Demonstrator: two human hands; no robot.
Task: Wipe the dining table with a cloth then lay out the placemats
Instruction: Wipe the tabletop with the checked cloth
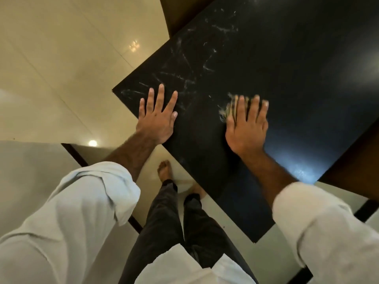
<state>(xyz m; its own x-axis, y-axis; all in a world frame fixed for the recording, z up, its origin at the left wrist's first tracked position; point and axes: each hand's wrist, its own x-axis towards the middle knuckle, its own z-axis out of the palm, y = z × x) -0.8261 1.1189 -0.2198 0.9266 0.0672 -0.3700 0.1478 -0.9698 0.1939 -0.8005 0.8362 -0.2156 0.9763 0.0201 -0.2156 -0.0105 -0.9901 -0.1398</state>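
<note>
The dining table (287, 58) has a glossy black top with pale marbled streaks and fills the upper right. My left hand (158, 117) lies flat near the table's left corner, fingers spread, holding nothing. My right hand (247, 124) presses flat on a small pale cloth (225, 111), which shows only as a blurred fringe past the fingers on the left side. Most of the cloth is hidden under the hand. No placemats are in view.
Glossy cream floor tiles (61, 68) with dark inlay strips lie to the left and below. My legs in dark trousers and a bare foot (164, 171) stand at the table's near edge. Brown wooden furniture (352, 167) edges in at the right and the top.
</note>
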